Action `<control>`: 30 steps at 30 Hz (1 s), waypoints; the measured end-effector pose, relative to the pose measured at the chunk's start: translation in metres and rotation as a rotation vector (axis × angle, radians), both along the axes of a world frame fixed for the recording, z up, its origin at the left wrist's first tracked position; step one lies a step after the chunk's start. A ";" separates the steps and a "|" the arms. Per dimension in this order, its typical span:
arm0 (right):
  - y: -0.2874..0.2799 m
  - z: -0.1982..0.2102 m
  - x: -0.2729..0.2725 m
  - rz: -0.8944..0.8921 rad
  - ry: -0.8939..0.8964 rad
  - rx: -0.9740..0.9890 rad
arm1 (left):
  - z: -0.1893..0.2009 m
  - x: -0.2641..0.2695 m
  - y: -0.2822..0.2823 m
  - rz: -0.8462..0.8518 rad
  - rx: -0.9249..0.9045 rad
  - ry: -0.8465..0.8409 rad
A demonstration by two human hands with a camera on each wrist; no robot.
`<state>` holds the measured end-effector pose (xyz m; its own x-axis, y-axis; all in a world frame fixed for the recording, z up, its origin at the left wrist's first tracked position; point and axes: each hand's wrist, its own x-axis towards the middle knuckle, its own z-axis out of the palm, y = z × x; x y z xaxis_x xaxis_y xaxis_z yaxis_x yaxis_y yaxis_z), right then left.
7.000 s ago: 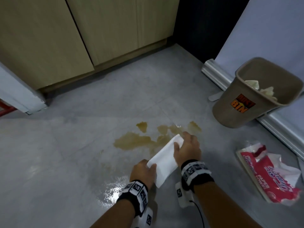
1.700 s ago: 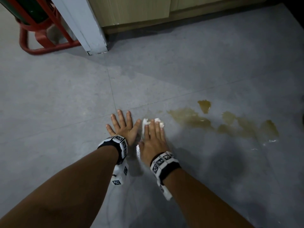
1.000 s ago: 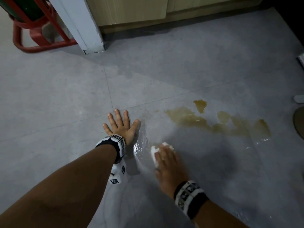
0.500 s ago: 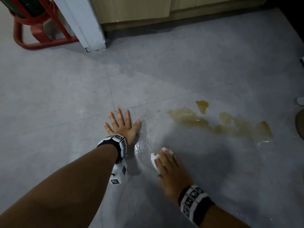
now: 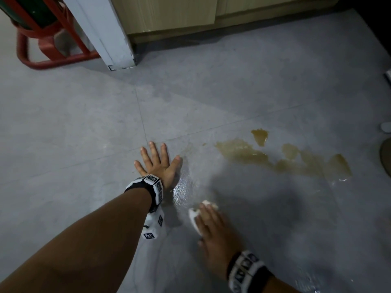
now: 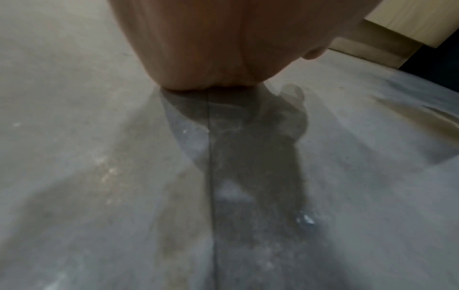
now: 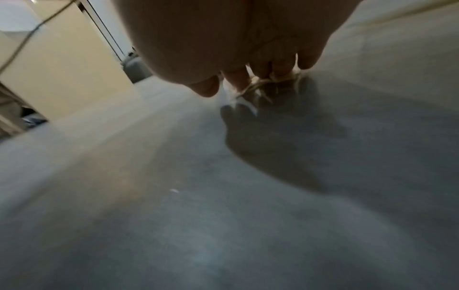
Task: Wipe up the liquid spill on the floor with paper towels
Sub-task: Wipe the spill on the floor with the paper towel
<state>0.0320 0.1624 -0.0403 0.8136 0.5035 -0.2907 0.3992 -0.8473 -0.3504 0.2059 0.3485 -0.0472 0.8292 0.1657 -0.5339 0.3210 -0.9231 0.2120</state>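
left hand [image 5: 157, 163]: flat on floor [image 5: 74, 127], fingers spread, frame centre | right hand [image 5: 213, 227]: fingers pressing wadded paper towel [image 5: 193, 216] down, lower centre | spill [image 5: 283, 159]: brown puddle, centre right, apart from towel

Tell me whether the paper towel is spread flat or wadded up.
Wadded: the paper towel shows only as a small bunched lump under the right hand.

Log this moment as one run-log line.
left hand: flat on floor | right hand: pressing paper towel | brown spill: unwiped
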 end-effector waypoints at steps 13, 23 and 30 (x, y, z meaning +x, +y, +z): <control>0.022 0.001 0.042 -0.211 -0.034 -0.053 | 0.003 0.002 0.000 0.001 -0.013 0.026; 0.032 0.009 0.082 -0.594 -0.025 0.209 | -0.001 -0.001 -0.002 0.013 0.034 -0.054; -0.029 0.009 0.091 -1.055 0.178 0.201 | -0.006 0.002 0.003 -0.012 0.011 0.010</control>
